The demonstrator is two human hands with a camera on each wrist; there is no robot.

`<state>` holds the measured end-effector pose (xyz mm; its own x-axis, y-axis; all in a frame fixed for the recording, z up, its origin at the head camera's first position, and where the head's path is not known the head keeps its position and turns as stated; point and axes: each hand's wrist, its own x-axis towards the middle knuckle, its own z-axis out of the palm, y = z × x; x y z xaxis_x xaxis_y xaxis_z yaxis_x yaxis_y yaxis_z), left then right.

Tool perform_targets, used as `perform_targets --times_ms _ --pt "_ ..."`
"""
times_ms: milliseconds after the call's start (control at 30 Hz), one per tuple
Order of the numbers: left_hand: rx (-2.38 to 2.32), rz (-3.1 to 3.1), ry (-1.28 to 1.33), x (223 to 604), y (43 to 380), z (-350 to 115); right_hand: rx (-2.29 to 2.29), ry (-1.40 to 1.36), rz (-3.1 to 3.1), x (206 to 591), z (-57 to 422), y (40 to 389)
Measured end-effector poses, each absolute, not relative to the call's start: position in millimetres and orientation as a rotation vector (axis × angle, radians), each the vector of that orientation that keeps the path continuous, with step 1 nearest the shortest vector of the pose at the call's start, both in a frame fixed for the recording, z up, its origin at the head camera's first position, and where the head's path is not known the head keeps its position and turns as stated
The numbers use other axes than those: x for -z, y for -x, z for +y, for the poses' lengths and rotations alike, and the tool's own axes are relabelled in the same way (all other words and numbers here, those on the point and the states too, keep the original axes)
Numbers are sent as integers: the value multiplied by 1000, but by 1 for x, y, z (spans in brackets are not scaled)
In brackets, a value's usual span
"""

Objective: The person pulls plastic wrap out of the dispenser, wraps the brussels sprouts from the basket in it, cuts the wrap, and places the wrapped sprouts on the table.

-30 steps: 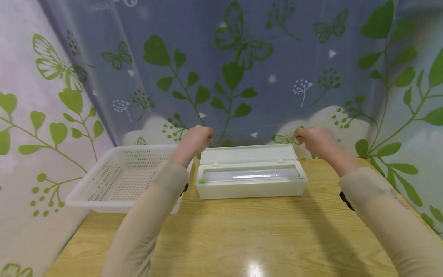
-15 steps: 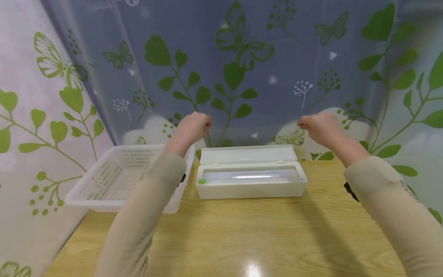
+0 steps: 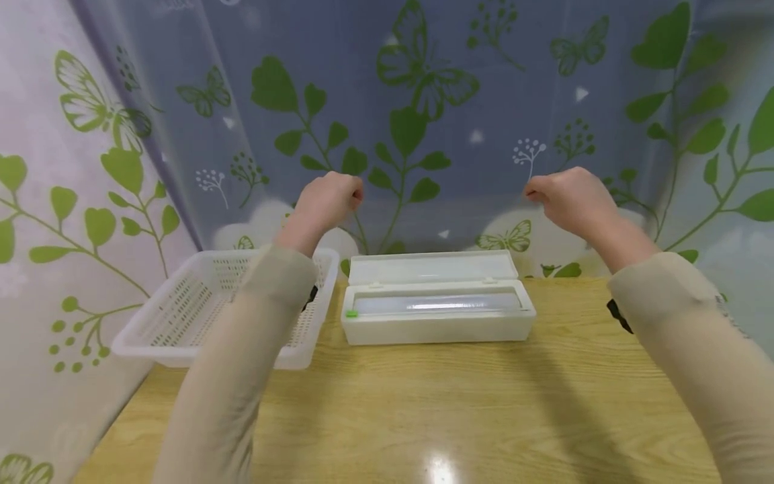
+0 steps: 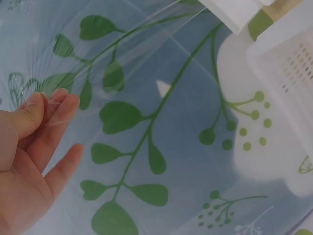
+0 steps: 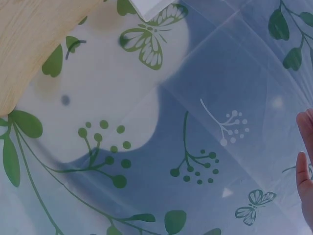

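We see clear film [image 4: 68, 73], thin, glossy and finely creased, stretched between two hands above the table [image 3: 447, 410]. The left hand [image 3: 326, 202] pinches a gathered part of it between thumb and fingertips, the lowest finger standing apart; the right hand [image 3: 574, 198] has its fingertips drawn together, pinching the other side, where creases converge. Near the middle of the table's far edge we find a white box [image 3: 435, 331], its lid [image 3: 432, 267] up, a shiny roll [image 3: 435, 304] inside and a green tab [image 3: 352, 314] at front left. A white slotted basket [image 3: 158, 353] occupies the table's far left corner. We cannot read the small marks on the right sleeve [image 3: 683, 336].
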<state>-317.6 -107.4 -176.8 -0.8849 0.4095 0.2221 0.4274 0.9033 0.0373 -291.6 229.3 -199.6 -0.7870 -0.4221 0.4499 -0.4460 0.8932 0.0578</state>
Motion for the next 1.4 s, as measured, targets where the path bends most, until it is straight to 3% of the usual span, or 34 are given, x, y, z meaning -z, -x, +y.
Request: perform_targets --times_ms 767,1400 --pt "402 -2731 585 154 298 -118 -86 -568 -2578 160 221 274" --pt "490 -2519 764 186 254 -128 -274 -861 -2126 198 235 240"
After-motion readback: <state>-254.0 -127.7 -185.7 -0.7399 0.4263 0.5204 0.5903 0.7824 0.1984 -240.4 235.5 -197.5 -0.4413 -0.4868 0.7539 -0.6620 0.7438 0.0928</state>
